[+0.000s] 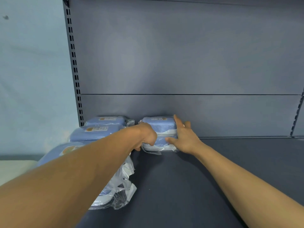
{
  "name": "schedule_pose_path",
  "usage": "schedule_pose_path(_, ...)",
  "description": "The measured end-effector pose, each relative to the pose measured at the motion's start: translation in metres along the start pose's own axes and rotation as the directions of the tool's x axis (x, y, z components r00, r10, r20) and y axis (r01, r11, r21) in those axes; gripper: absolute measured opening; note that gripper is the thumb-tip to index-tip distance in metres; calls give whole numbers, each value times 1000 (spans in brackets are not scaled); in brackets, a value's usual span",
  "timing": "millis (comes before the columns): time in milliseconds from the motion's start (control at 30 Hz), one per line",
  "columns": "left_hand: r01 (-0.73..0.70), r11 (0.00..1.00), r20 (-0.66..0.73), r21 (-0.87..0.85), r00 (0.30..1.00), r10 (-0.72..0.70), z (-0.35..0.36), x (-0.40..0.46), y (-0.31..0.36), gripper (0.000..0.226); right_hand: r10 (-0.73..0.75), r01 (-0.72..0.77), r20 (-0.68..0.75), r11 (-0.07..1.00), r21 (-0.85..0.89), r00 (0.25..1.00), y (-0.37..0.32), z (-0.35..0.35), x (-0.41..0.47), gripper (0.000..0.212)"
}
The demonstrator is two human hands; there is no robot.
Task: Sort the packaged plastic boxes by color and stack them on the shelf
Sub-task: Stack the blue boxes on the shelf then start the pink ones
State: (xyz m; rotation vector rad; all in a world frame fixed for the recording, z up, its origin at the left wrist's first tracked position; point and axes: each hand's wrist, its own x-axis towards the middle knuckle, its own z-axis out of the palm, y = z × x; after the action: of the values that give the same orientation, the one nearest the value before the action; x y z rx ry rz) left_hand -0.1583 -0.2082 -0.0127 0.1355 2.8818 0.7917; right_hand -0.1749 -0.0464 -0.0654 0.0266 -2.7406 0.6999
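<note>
A blue plastic box point(160, 125) wrapped in clear film stands at the back of the dark shelf point(181, 181), against the rear panel. My left hand point(146, 135) is at its left side, wrist bent down and fingers curled over the box's left front edge. Against its right side lies my right hand point(184, 137), fingers straight and thumb touching the front. To the left, three more wrapped blue boxes form a row from back to front: the rear one point(107, 120), the middle one point(93, 132) and the front one point(65, 152), partly hidden under my left forearm.
The grey back panel point(181, 63) rises behind the boxes, with a slotted upright point(74, 66) at its left edge. Loose clear wrapping point(121, 186) hangs off the front box. A pale blue wall point(32, 79) lies to the left. Bare shelf surface extends to the right.
</note>
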Motion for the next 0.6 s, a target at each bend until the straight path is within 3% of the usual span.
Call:
schedule_pose_path(100,10,1000,18,20,1000,-10,-1,-1,2,51,5,-6,27,1000,22,1000,2,-2,3,75)
schedule_pose_path(233,8,999,12,44,1000,-8,2,-3,4,57,29,-29,49,1000,7,998,3,-5,6,68)
schedule_pose_path(433,-29,978,-45,205,998,39,-1,-11,5,57,53,-53,5,995,-90,999,-2,-10,-3,78)
schedule_pose_path(600,-77,915,-117,397,984,134,-6,-41,15,60,-66,45,-91,976,-212,994,-10,-45,-46,81)
